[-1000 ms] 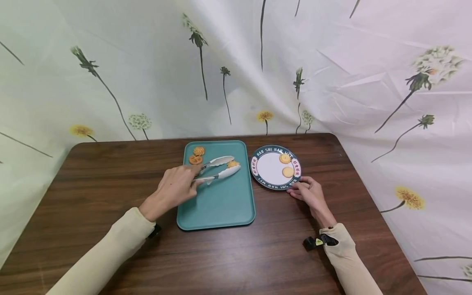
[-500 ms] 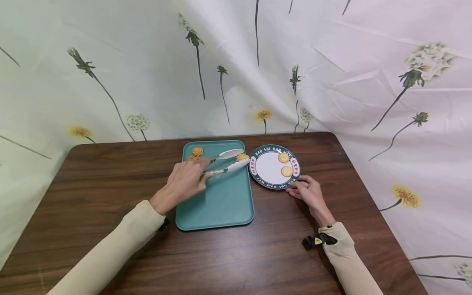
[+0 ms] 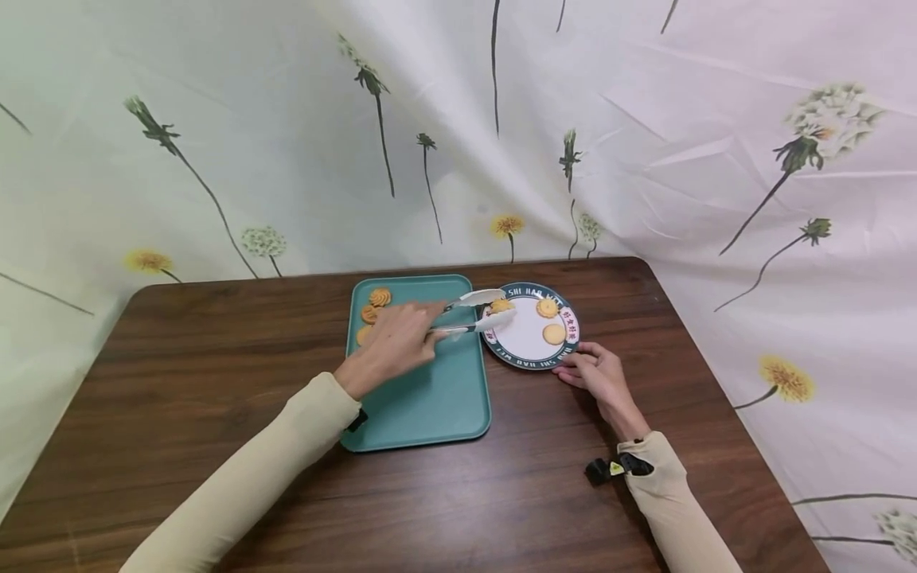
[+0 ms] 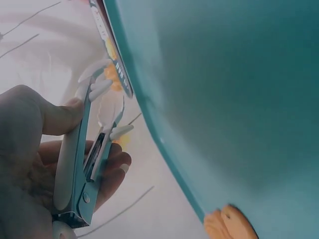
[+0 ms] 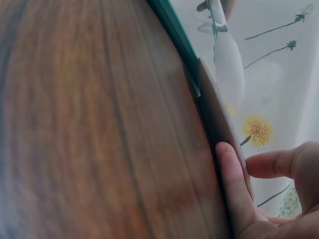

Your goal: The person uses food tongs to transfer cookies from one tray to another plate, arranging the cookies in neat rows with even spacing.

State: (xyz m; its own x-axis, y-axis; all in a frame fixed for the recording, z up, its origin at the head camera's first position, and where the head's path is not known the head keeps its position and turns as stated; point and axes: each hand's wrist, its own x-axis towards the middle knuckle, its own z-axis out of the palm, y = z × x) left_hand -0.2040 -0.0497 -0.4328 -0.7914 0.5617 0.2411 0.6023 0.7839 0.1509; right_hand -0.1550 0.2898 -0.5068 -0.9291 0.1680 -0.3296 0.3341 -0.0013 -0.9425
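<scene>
My left hand (image 3: 397,342) grips a pair of tongs (image 4: 75,154) with pale tips. Between those tips a cookie (image 3: 501,305) is pinched, over the left side of the round plate (image 3: 526,346). Two more cookies lie on that plate: a scalloped one (image 3: 548,308) and a smooth round one (image 3: 554,334). My right hand (image 3: 598,378) pinches the plate's near right rim, thumb on one face and a finger (image 5: 232,167) on the other. On the green tray (image 3: 430,414), partly behind my left hand, several cookies sit at the far left, among them a swirled one (image 3: 380,297).
Tray and plate stand side by side on a brown wooden table (image 3: 215,382), the plate's left rim close to the tray's right edge. Behind the table hangs a white curtain (image 3: 301,159) with a dandelion print.
My left hand has carried the tongs and the cookie rightward, from above the tray to over the plate. More tray cookies now show behind it. The right hand keeps its hold on the rim.
</scene>
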